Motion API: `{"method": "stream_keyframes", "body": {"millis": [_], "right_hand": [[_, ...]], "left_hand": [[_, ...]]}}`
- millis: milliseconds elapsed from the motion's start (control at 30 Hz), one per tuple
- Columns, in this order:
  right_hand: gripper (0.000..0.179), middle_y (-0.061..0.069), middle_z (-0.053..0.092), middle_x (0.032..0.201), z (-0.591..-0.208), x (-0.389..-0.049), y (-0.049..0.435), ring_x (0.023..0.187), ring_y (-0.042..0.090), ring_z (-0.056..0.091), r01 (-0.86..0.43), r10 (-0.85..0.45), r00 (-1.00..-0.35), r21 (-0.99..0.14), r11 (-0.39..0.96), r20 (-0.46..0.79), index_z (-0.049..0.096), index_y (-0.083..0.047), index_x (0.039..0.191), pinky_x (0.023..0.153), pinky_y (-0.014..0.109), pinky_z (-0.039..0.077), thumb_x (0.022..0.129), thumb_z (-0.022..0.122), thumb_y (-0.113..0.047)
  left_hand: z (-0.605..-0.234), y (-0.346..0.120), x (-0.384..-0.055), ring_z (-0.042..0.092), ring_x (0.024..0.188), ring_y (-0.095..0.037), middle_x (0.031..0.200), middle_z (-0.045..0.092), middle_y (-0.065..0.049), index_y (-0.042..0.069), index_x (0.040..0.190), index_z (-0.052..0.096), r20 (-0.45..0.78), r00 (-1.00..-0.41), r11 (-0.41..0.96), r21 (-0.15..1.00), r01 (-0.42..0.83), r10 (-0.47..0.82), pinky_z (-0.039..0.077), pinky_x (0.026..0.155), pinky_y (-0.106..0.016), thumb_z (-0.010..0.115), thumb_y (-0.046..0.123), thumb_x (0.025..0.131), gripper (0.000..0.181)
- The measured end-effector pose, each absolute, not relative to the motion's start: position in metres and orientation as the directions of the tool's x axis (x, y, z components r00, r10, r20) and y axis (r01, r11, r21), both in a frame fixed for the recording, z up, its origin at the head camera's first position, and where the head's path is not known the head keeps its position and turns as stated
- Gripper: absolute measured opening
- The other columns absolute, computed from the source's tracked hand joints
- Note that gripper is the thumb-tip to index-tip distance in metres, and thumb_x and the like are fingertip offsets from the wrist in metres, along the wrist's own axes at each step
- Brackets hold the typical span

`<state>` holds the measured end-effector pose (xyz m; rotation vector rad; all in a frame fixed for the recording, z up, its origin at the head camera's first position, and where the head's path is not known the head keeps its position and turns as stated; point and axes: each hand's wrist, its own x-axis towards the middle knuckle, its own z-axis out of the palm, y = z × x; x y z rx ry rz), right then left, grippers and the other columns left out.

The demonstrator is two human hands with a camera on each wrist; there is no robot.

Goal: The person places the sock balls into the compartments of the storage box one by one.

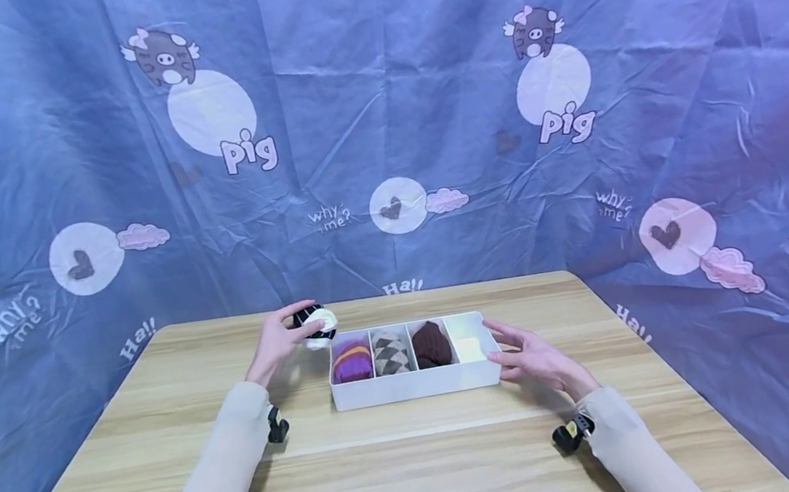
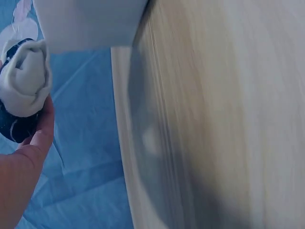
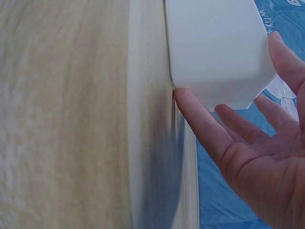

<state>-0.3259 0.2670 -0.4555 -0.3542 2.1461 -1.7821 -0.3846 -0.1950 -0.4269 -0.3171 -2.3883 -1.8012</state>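
A rolled pair of black-and-white socks (image 1: 317, 337) is pinched in my left hand (image 1: 278, 342), above and beside the left end of a white divided box (image 1: 417, 386). In the left wrist view, the white cuff of the rolled socks (image 2: 27, 78) faces the camera. Inside the box, from left to right, lie a purple sock roll with an orange stripe (image 1: 352, 364), a grey argyle sock roll (image 1: 390, 353) and a dark brown sock roll (image 1: 431, 345). The rightmost compartment shows its bare white bottom. With fingers spread, my right hand (image 1: 535, 356) touches the box's right end.
The box stands on a light wooden table (image 1: 425, 460), towards its far edge. Behind and at both sides hangs a blue cloth (image 1: 374, 97) with printed pigs, hearts and clouds. Each wrist wears a small black camera (image 1: 277, 425).
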Motion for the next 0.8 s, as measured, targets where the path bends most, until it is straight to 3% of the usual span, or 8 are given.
{"method": "stream_keyframes", "body": {"millis": [300, 800], "right_hand": [[0.078, 0.033, 0.017, 0.156, -0.455, -0.329, 0.268, 0.113, 0.023, 0.059, 0.007, -0.406, -0.910, -0.982, 0.187, -0.083, 0.018, -0.014, 0.158, 0.093, 0.040, 0.055, 0.095, 0.065, -0.016], [0.078, 0.034, 0.019, 0.156, -0.457, -0.330, 0.268, 0.112, 0.022, 0.061, 0.024, -0.402, -0.911, -0.985, 0.169, -0.091, 0.019, -0.014, 0.158, 0.094, 0.041, 0.054, 0.094, 0.065, -0.014]], "left_hand": [[-0.423, -0.169, -0.383, 0.066, 0.091, -0.010, 0.124, 0.062, -0.029, 0.004, 0.135, 0.057, 0.270, -0.960, 0.174, 0.944, 0.279, 0.073, 0.056, 0.070, -0.020, 0.079, 0.014, 0.083, 0.058], [-0.418, -0.107, -0.375, 0.066, 0.103, -0.030, 0.135, 0.055, -0.014, 0.011, 0.126, 0.066, 0.326, -0.944, 0.173, 0.934, 0.314, -0.045, 0.057, 0.075, -0.022, 0.083, 0.012, 0.077, 0.052]]}}
